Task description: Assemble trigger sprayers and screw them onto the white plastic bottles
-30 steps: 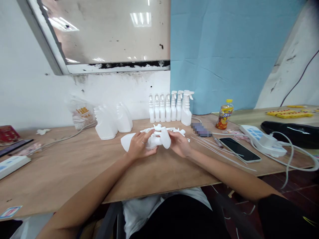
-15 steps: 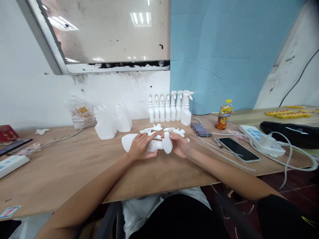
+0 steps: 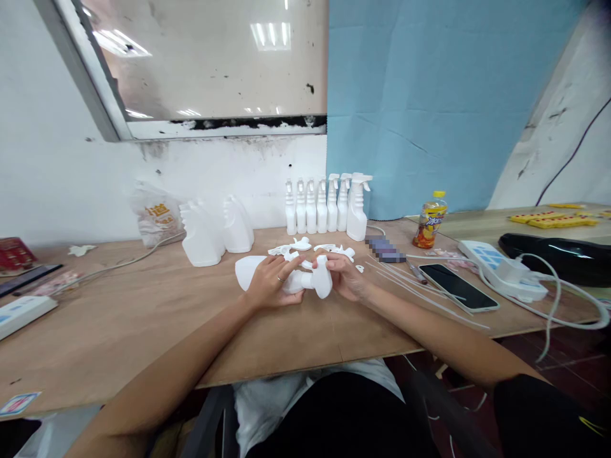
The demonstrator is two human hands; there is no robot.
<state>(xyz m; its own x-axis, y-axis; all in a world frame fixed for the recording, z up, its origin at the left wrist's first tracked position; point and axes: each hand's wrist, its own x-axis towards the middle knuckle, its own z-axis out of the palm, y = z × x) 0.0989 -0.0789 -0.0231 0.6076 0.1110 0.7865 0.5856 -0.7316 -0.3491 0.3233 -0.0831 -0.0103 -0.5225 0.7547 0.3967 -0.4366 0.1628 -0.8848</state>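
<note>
A white spray bottle lies on its side low over the table, its base to the left. My left hand is wrapped round the bottle's body near the neck. At the neck end sits a white trigger spray head, with the fingers of my right hand closed on it from the right. Whether the head is screwed tight cannot be seen. Just beyond my hands are loose white trigger heads and more white sprayer parts.
Behind stands a row of finished white spray bottles. White bottles without heads stand to the left. On the right are thin white tubes, a phone, a drink bottle and a power strip with cables.
Both hands keep their hold on the bottle and spray head, which have shifted only very slightly to the right in view. Nothing else visibly moves.
</note>
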